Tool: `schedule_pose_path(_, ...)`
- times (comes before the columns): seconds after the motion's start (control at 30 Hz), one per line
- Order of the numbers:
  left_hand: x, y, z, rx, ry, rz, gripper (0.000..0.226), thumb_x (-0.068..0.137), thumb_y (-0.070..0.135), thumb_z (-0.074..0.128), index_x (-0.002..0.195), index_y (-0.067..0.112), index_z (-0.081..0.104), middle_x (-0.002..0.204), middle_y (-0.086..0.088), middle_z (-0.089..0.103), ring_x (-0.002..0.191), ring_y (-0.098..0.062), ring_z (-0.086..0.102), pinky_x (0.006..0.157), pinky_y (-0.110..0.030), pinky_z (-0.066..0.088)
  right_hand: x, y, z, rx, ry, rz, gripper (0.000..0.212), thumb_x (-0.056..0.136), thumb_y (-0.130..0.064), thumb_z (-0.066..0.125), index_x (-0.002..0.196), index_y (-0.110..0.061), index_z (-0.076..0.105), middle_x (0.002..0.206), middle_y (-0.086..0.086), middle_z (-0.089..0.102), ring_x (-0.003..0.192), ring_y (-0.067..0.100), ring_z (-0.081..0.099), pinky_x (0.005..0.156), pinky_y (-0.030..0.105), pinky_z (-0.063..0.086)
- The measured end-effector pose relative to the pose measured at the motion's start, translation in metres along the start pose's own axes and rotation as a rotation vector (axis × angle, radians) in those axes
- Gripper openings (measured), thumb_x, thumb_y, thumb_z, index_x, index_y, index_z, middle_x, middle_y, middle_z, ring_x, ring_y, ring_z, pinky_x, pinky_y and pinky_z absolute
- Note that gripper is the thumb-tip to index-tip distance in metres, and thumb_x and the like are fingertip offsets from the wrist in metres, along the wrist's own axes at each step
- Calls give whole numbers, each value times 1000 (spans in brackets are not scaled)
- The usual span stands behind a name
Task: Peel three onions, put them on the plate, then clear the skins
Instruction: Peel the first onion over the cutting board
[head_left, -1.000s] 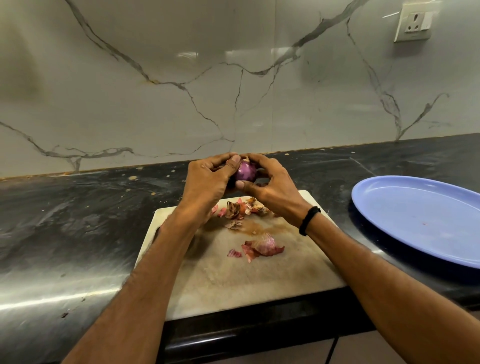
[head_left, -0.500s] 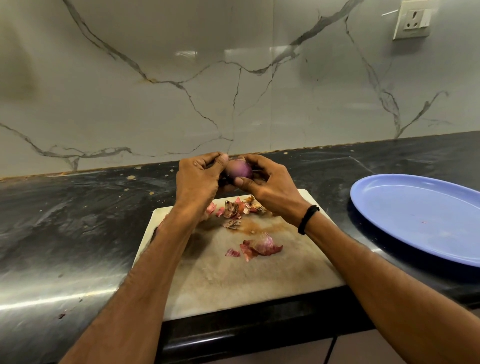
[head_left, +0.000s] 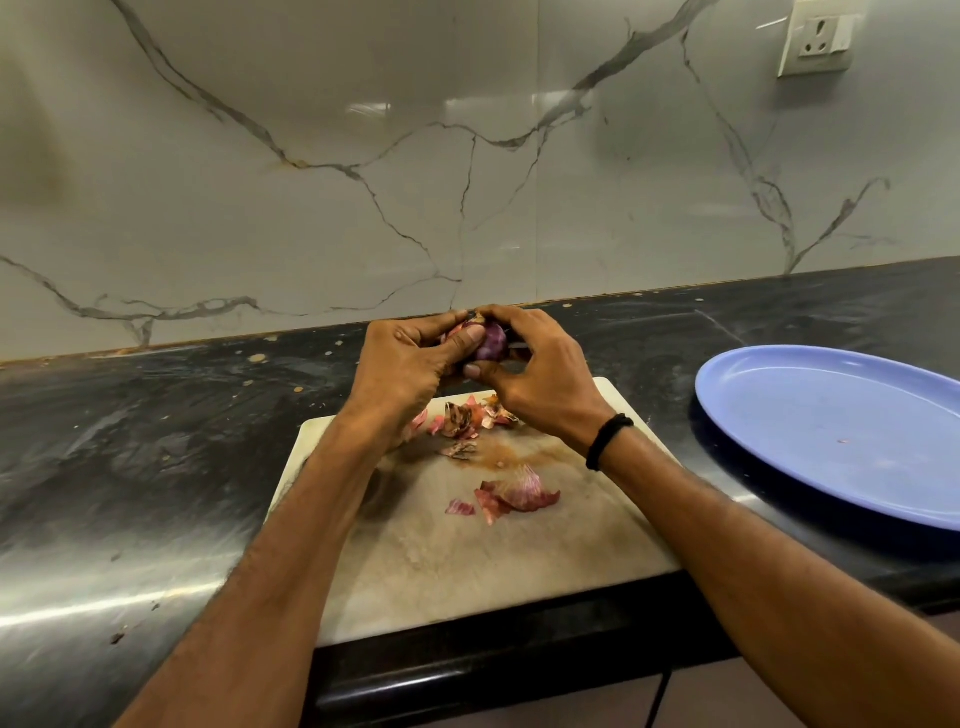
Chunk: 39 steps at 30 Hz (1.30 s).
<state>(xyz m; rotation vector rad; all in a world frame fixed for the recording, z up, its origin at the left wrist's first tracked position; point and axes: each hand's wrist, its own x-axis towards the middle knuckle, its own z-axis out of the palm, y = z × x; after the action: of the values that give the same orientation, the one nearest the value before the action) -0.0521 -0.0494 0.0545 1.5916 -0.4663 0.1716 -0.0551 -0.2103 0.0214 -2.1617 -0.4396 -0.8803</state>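
Observation:
A small purple onion (head_left: 492, 340) is held in the air above the far edge of the cutting board (head_left: 467, 561). My left hand (head_left: 410, 366) grips it from the left, thumb laid across its front. My right hand (head_left: 540, 374) curls round it from the right, fingers over its top. Much of the onion is hidden by the fingers. Loose onion skins (head_left: 511, 493) lie mid-board, and more skins (head_left: 467, 418) lie under my hands. The blue plate (head_left: 831, 431) sits to the right with nothing on it.
The board lies on a dark stone counter (head_left: 130, 467) that runs to the marble wall. The counter's front edge (head_left: 519, 670) is just below the board. A wall socket (head_left: 818, 39) is at the upper right.
Both hands have turned the onion between them and shifted slightly up and left; my left thumb now lies across its front. The skins on the board have not moved.

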Motion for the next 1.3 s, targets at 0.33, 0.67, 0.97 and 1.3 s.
schedule_pose_path(0.33, 1, -2, 3, 51, 104, -2, 26, 86, 10, 74, 112, 6, 74, 92, 6, 74, 83, 0, 72, 72, -21, 60, 0, -1, 1, -36, -8, 11, 68, 72, -40, 83, 128, -11, 56, 118, 8, 57, 103, 15, 53, 90, 20, 46)
schedule_pose_path(0.67, 5, -5, -1, 174, 293, -14, 17, 87, 4, 74, 103, 7, 77, 94, -3, 74, 76, -11, 75, 66, -27, 63, 3, -8, -3, 106, -5, 110, 62, 74, -35, 82, 127, -14, 58, 115, -2, 64, 98, 10, 62, 83, 8, 50)
schedule_pose_path(0.97, 3, -5, -8, 420, 305, -25, 10, 89, 10, 73, 97, 15, 79, 82, 2, 74, 75, -12, 74, 75, -37, 64, 3, -8, -7, 295, -62, 277, 57, 75, -31, 81, 126, -13, 61, 112, -2, 66, 103, 8, 62, 92, 23, 52)
schedule_pose_path(1.3, -7, 4, -6, 869, 33, -20, 13, 85, 18, 72, 95, 20, 81, 75, 10, 71, 67, -6, 65, 63, -26, 55, 4, -13, -15, 935, 11, 644, 25, 95, -9, 53, 111, 4, 67, 104, 21, 68, 89, 22, 62, 83, 33, 51)
